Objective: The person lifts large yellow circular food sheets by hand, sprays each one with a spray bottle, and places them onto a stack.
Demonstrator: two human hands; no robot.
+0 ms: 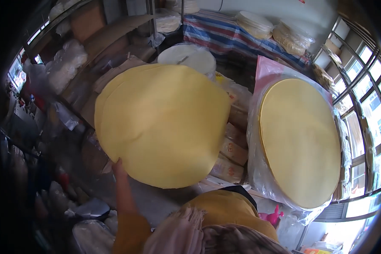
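Observation:
My left hand (119, 167) grips the lower left edge of a large, thin, round yellow sheet (165, 127), with the thumb on its upper face. A second edge shows along the sheet's upper left, so at least two layers seem to lie together. A small crease marks the surface left of the middle. My right hand is out of view. To the right, a stack of similar round yellow sheets (300, 143) lies on clear plastic film (255, 165) with a pink part (266, 70) at the far corner.
Behind the held sheet is a white round stack (187, 58) in plastic. Wrapped packs (231, 152) with red print lie between the sheets. Several bagged round stacks (254, 23) rest on a striped cloth (216, 30). A bright pink plastic object (273, 217) is near my body. Window frames (355, 85) line the right.

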